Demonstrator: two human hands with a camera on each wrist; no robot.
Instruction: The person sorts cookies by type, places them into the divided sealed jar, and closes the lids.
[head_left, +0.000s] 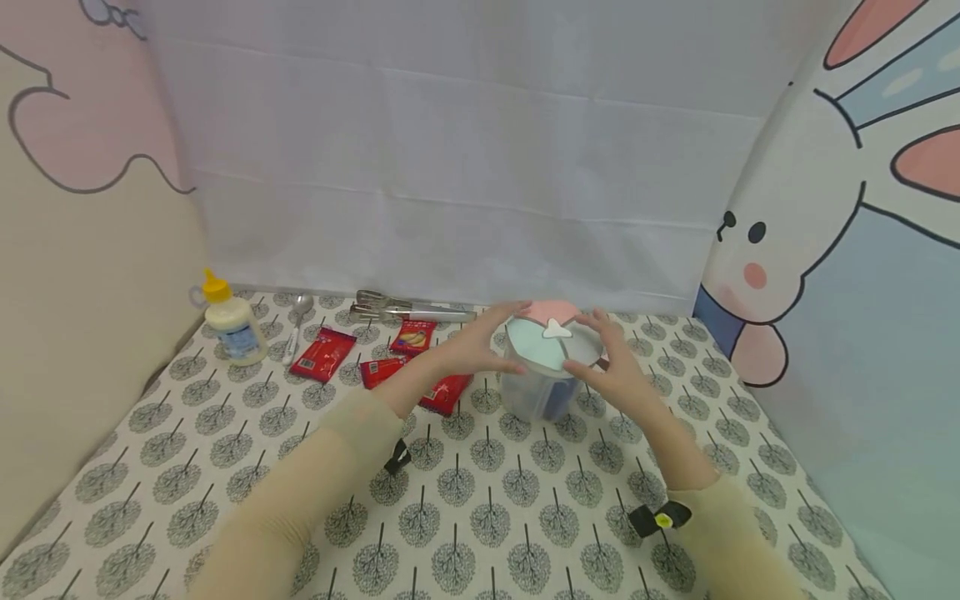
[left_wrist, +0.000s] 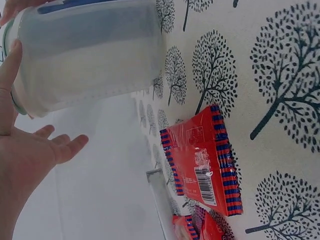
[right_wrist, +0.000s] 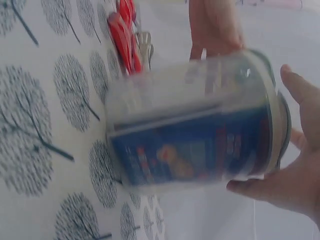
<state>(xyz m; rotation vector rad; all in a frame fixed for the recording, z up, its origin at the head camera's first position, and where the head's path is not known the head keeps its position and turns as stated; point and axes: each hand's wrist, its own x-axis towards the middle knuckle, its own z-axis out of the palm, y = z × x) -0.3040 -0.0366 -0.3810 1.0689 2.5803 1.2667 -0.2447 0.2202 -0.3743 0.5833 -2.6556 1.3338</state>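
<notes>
A clear plastic canister (head_left: 532, 396) stands upright on the patterned cloth, its round lid (head_left: 538, 344) divided into pink, mint and greyish sections around a white bone-shaped piece. Through its wall a blue printed packet (right_wrist: 185, 150) shows inside. My left hand (head_left: 480, 343) holds the lid's left side; its thumb lies at the rim, while several other fingers stretch out behind in the left wrist view. From the right, my right hand (head_left: 617, 367) spans the lid with thumb and fingers spread around its edge. Motion blurs the canister in the right wrist view.
Several red snack packets (head_left: 324, 354) lie left of the canister. Metal kitchen tools (head_left: 420, 310) rest at the back edge, a spoon (head_left: 300, 308) farther left. A yellow-capped bottle (head_left: 236, 325) stands at the far left. A white cloth wall (head_left: 450, 167) rises behind.
</notes>
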